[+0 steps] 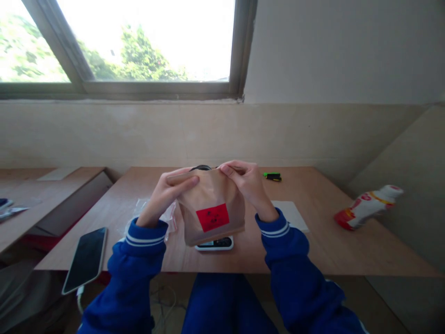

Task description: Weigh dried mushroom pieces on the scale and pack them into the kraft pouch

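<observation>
A brown paper pouch (194, 215) with a red label (212, 218) bearing dark handwriting is held up above the table. My left hand (170, 190) pinches its upper left corner, thumb on the near face. At the upper right edge, my right hand (243, 181) grips the paper between thumb and fingers. Below the pouch, a small white-framed device with a dark panel, like a digital scale (222, 243), lies partly covered. A dark rounded object (201, 167) shows just behind the pouch's top edge; most of it is hidden.
Clear plastic bags (170, 218) lie left of the pouch. A phone (86, 257) with a cable overhangs the table's front left edge. White paper (290, 214) and a green-and-black cutter (273, 176) lie to the right, with a red-and-white bottle (368, 206) farther right.
</observation>
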A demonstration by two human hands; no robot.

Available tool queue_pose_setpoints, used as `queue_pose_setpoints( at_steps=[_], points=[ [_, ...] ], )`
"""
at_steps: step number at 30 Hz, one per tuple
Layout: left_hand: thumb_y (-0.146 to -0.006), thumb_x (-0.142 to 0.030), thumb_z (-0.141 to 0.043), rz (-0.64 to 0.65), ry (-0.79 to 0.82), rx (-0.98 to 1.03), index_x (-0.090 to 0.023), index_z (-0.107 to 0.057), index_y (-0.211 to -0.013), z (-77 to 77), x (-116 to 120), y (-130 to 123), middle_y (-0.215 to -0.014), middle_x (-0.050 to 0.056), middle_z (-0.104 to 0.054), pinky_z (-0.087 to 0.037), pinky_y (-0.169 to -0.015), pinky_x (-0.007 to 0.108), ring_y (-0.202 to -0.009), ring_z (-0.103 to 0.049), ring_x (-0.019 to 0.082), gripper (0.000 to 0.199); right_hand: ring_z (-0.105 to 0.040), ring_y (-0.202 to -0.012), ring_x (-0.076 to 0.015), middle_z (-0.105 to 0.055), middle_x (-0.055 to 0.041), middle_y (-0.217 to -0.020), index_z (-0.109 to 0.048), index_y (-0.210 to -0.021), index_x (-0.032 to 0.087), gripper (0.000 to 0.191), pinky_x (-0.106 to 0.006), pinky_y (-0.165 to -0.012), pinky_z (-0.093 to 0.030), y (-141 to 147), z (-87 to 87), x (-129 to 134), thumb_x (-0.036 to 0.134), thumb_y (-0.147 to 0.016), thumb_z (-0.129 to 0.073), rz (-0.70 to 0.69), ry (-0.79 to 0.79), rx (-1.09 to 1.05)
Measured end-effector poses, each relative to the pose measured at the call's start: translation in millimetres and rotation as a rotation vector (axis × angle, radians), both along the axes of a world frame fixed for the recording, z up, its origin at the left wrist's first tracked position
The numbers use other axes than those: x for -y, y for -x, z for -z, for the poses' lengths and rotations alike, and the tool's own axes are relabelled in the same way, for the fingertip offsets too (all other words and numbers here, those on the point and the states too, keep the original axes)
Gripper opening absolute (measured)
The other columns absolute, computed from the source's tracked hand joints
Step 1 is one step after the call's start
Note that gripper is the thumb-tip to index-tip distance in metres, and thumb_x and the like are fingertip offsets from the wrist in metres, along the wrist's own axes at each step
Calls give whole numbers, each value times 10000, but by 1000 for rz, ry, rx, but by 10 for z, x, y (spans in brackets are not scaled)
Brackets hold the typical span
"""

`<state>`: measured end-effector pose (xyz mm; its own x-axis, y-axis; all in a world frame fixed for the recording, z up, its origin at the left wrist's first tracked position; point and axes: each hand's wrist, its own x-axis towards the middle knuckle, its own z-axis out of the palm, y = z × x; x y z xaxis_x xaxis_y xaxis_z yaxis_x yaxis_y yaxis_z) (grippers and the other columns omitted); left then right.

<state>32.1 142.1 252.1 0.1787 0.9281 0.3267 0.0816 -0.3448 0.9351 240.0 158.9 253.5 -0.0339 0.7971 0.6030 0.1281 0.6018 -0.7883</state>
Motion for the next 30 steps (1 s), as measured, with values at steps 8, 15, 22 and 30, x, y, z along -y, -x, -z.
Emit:
queue_pose_setpoints(
  at_steps=[8,15,22,30],
  points=[
    [-728,-385,-708,-125,-237,-171,-158,-761,-949,98,-907,173,-948,68,-753,-531,-788,315,-870,-683,225,321,-670,-815,-169,-754,-42,-864,-733,-855,158,216,-281,-741,-497,67,76,-1001,339,-852,-615,-72,-73,282],
    [-779,-332,-630,-374,-309,-173,-196,-760,-948,640,-1197,146,-951,41,-753,-526,-810,303,-896,-696,210,253,-622,-1030,-257,-710,-127,-1072,-658,-1107,155,352,-405,-946,-357,343,217,-1124,422,-899,-562,186,-147,915],
    [-775,-392,-641,-279,-256,-154,-183,-754,-955,821,-1344,295,-954,58,-753,-518,-822,307,-901,-688,216,299,-637,-952,-231,-718,-106,-1039,-661,-1047,166,366,-315,-823,-360,497,245,-1210,478,-866,-601,118,-47,1029],
    [-754,-433,-648,-100,-227,-306,-145,-710,-821,618,-1475,396,-793,46,-719,-473,-714,270,-761,-634,183,302,-639,-795,-175,-732,-96,-885,-680,-860,143,468,-278,-716,-317,505,355,-1291,466,-984,-364,181,-240,1129]
  ],
)
